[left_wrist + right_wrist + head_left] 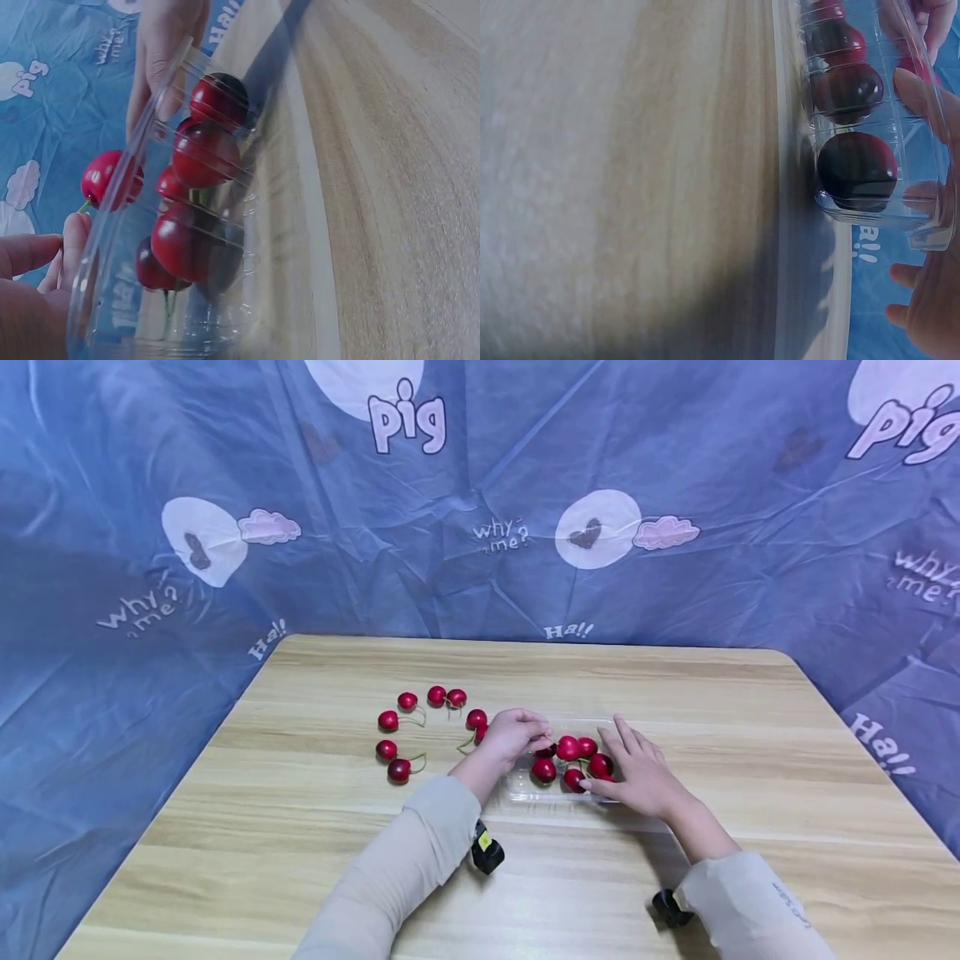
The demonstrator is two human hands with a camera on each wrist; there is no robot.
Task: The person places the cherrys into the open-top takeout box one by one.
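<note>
Step judged: cherries being loaded into a clear tray (525, 793) mid-surface (675, 693). A cherry (111, 178) is pinched in the left hand (513, 733) over the tray rim; the right hand (637, 772), fingers straight, steadies the far end. Release inside the tray is called for next. Seven loose cherries (405, 727) lie left. Tray outline hard to trace; pinching fingertips partly hidden.

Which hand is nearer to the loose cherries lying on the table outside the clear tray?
Left. The left hand sits at the clear tray's left end, right beside the nearest loose cherries. The right hand rests on the tray's far right side, away from them.
</note>
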